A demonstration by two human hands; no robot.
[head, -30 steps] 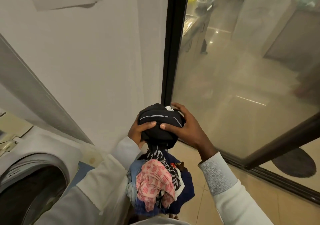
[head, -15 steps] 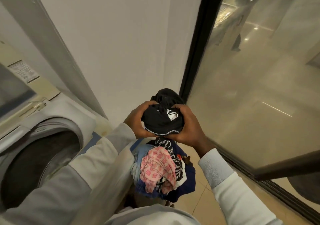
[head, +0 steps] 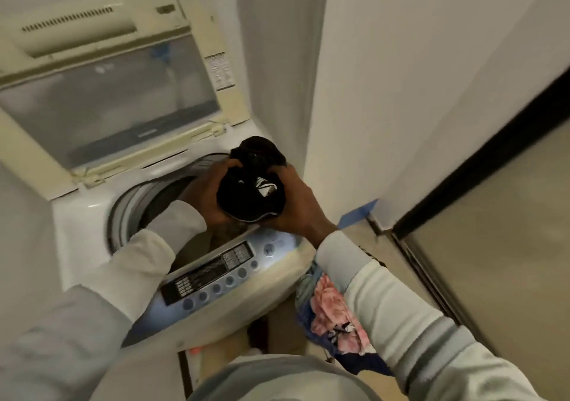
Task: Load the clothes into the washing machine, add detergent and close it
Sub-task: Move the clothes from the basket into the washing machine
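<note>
Gripping black garment (head: 243, 200), white logo (head: 266, 188) unreadable: L hand (head: 207, 198), R hand (head: 297, 204)

My only camera rides on my head, above the front of the washer (head: 77, 215), tilted down onto its open top. It is near: the washer fills the left half.
</note>
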